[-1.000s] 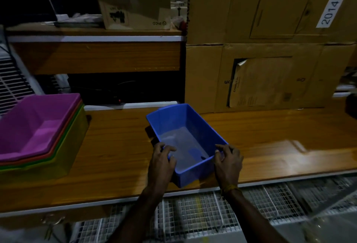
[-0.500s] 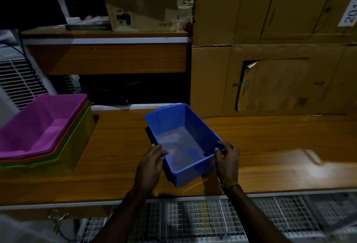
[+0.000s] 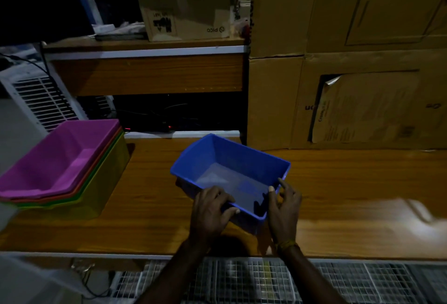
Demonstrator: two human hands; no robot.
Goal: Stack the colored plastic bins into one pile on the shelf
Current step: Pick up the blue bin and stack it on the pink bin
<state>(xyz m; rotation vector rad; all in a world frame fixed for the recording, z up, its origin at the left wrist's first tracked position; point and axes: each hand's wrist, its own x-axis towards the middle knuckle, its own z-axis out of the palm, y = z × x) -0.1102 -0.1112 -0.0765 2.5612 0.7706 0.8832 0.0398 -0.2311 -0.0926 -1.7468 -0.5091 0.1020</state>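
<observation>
An empty blue bin sits tilted and turned in the middle of the wooden shelf. My left hand grips its near rim at the left corner, thumb over the edge. My right hand holds the near right corner, thumb inside the rim. At the left stands a pile of nested bins: purple on top, then red, green and yellow-green below.
Large cardboard boxes rise at the back right of the shelf. A smaller cardboard box sits on an upper wooden shelf. A white slatted unit stands at far left. Wire mesh lies below the shelf's front edge.
The blue bin has rotated clockwise and its near end has lifted. Both hands have moved with it, the left shifting onto the near rim.
</observation>
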